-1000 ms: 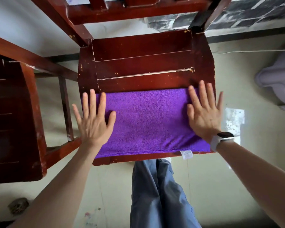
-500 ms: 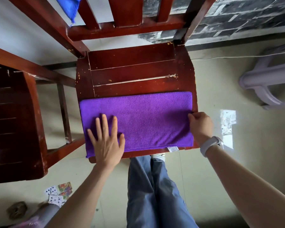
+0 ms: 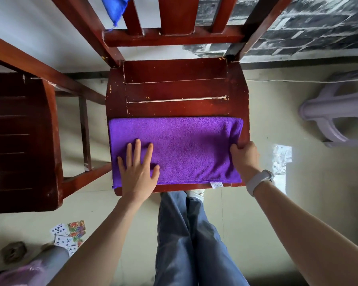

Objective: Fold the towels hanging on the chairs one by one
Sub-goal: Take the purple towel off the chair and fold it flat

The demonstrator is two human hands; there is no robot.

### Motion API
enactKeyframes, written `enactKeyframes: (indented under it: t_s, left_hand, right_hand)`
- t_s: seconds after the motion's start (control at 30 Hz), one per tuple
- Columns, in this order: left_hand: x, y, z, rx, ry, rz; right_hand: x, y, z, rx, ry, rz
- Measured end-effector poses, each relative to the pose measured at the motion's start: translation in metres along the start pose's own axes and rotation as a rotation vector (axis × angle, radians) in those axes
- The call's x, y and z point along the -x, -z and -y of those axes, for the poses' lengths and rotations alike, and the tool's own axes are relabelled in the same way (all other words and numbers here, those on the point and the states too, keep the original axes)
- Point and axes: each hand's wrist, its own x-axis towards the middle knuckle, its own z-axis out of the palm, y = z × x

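A purple towel (image 3: 186, 149), folded into a wide rectangle, lies across the front half of a dark red wooden chair seat (image 3: 174, 89). My left hand (image 3: 137, 172) presses flat on the towel's left part with fingers spread. My right hand (image 3: 244, 155) grips the towel's right edge, which is lifted slightly off the seat. A white label sticks out at the towel's front right edge. A blue towel (image 3: 114, 7) hangs from the chair's backrest at the top left.
A second dark wooden chair (image 3: 19, 141) stands close on the left. A pale plastic stool (image 3: 337, 112) lies on the floor to the right. Playing cards (image 3: 68, 234) are scattered on the floor at lower left. My legs in blue jeans stand before the seat.
Both hands lay flat on the towel's ends. The left hand slid down toward the front left. The right hand curled and took hold of the right edge, now lifting it slightly.
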Motion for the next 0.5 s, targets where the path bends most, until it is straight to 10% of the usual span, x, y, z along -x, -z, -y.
enactKeyframes:
  t_s: [0.23,0.37,0.5]
  left_hand:
    - [0.005,0.032,0.007,0.751,0.289,-0.154]
    - [0.017,0.056,0.020,1.575,0.777,0.025]
    - [0.031,0.056,0.032,1.871,0.892,0.122]
  right_hand:
    - [0.058,0.005,0.055,-0.062,0.304,0.220]
    - [0.094,-0.044,0.098,-0.113,0.375,0.393]
    - [0.111,-0.098,0.125,0.000,0.397,0.586]
